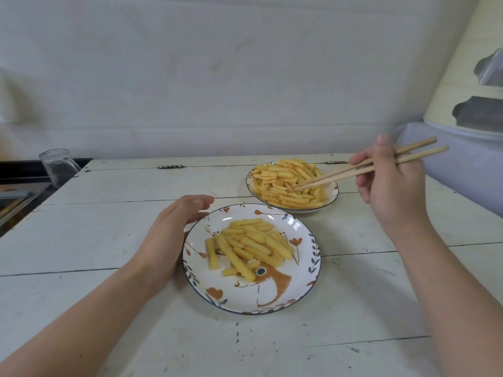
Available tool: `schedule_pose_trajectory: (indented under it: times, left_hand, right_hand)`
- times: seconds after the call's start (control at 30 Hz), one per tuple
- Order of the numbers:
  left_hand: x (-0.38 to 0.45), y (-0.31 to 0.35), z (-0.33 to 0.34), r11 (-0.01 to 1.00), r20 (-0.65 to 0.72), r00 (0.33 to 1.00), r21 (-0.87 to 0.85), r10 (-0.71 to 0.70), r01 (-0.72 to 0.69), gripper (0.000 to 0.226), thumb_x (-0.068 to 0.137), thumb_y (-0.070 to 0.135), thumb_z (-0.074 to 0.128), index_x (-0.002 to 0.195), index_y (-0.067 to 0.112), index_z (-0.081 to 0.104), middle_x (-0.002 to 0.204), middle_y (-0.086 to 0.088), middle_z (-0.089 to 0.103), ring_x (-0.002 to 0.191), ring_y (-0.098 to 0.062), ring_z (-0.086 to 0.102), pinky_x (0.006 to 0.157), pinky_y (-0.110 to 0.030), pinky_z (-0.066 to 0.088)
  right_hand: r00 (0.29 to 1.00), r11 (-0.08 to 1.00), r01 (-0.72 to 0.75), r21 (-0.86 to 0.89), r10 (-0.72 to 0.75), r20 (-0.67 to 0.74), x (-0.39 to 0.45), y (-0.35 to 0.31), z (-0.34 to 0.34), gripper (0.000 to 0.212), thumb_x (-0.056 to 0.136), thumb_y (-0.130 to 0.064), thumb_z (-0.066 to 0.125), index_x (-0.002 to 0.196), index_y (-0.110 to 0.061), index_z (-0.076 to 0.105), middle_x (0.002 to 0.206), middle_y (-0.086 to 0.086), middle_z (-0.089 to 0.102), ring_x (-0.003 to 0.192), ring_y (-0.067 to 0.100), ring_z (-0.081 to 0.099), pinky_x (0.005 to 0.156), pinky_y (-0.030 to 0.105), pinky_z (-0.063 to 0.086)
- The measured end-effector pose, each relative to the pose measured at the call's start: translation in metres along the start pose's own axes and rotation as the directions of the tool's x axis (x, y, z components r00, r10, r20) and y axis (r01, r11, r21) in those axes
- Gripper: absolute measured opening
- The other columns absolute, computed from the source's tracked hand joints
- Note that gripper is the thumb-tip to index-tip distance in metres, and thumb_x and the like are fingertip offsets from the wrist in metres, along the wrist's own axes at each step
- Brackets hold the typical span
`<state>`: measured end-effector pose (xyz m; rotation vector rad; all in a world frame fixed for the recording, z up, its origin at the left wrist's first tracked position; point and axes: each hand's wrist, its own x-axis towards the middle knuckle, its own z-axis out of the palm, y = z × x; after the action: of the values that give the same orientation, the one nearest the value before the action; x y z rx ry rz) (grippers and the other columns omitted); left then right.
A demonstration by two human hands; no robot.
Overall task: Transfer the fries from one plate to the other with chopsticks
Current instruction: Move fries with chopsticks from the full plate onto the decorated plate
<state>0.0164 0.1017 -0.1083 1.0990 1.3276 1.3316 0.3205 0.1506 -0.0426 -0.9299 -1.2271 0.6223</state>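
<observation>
A: Nearest you is the near plate (304, 257), and your left hand (174, 235) rests against its left rim, fingers straight and relaxed, gripping nothing. It steadies the plate, as far as I can judge.

B: And what's on that plate?

A: A loose heap of fries (249, 244) in the middle, with one lying apart on the left of the heap. Much of the painted face shows bare round it.

B: So where do you stand in the job?

A: You are at a pickup. Your right hand (392, 180) has its fingers curled round the chopsticks (362, 167), holding them near their far ends. The tips reach left and down into the far plate (334, 192), which is heaped nearly rim to rim with its own far fries (288, 183).

B: Have you caught one?

A: You cannot tell. The tips lie close together among the fries, but whether one is pinched between them is too small to see.

B: Next, then?

A: By my reckoning, you close the tips on a single fry near its middle, lift it clear of the heap, and carry it over to the near plate. The plates stand just apart, so the trip is short; a weak pinch could drop the fry on the table (109, 235).
</observation>
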Motion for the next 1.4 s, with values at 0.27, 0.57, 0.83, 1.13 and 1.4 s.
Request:
schedule_pose_trajectory:
  times: [0.27, 0.57, 0.83, 1.13, 1.4]
  left_hand:
    - [0.000, -0.001, 0.000, 1.000, -0.002, 1.000, -0.011, 0.003, -0.003, 0.036, 0.082, 0.044, 0.055, 0.104, 0.034, 0.082, 0.123, 0.004, 0.075, 0.125, -0.023, 0.067, 0.110, -0.055, 0.052]
    - [0.000, 0.000, 0.001, 1.000, -0.007, 1.000, -0.014, -0.002, 0.002, 0.035, 0.080, 0.043, 0.056, 0.100, 0.034, 0.083, 0.123, 0.002, 0.074, 0.124, -0.025, 0.067, 0.110, -0.054, 0.052]
    - [-0.002, 0.002, 0.002, 1.000, -0.011, 1.000, -0.017, -0.011, 0.010, 0.036, 0.080, 0.043, 0.056, 0.101, 0.034, 0.083, 0.125, 0.001, 0.074, 0.124, -0.022, 0.067, 0.107, -0.052, 0.054]
    - [-0.002, 0.002, 0.001, 1.000, -0.010, 1.000, 0.008, -0.014, 0.014, 0.035, 0.081, 0.043, 0.055, 0.101, 0.036, 0.082, 0.123, 0.004, 0.075, 0.124, -0.018, 0.067, 0.111, -0.054, 0.052]
    - [-0.002, 0.002, 0.001, 1.000, -0.009, 1.000, 0.012, 0.005, -0.005, 0.034, 0.082, 0.042, 0.055, 0.101, 0.036, 0.083, 0.125, 0.002, 0.075, 0.125, -0.021, 0.067, 0.112, -0.056, 0.051]
  right_hand:
    - [0.999, 0.997, 0.009, -0.077, -0.007, 0.033, 0.002, 0.009, 0.003, 0.046, 0.107, -0.038, 0.045, 0.073, -0.013, 0.065, 0.052, 0.003, 0.049, 0.042, 0.014, 0.043, 0.039, 0.021, 0.034]
    - [0.981, 0.978, -0.025, 0.209, 0.064, -0.181, 0.008, -0.002, 0.000, 0.056, 0.108, -0.042, 0.038, 0.065, -0.012, 0.058, 0.048, -0.001, 0.049, 0.037, 0.016, 0.039, 0.038, 0.021, 0.026]
    - [0.978, 0.963, -0.162, 0.215, 0.127, 0.167, -0.009, -0.003, 0.022, 0.056, 0.105, -0.042, 0.044, 0.058, -0.019, 0.064, 0.048, 0.006, 0.046, 0.033, 0.017, 0.034, 0.038, 0.020, 0.020]
    - [0.998, 0.999, 0.012, -0.039, -0.014, -0.067, 0.008, 0.003, -0.007, 0.046, 0.107, -0.031, 0.047, 0.068, -0.013, 0.064, 0.046, -0.011, 0.045, 0.045, 0.006, 0.040, 0.046, 0.021, 0.031]
    - [0.999, 0.996, -0.027, -0.084, 0.023, -0.043, 0.010, 0.010, -0.007, 0.050, 0.107, -0.038, 0.045, 0.069, -0.011, 0.064, 0.047, -0.009, 0.045, 0.045, 0.008, 0.042, 0.043, 0.018, 0.033]
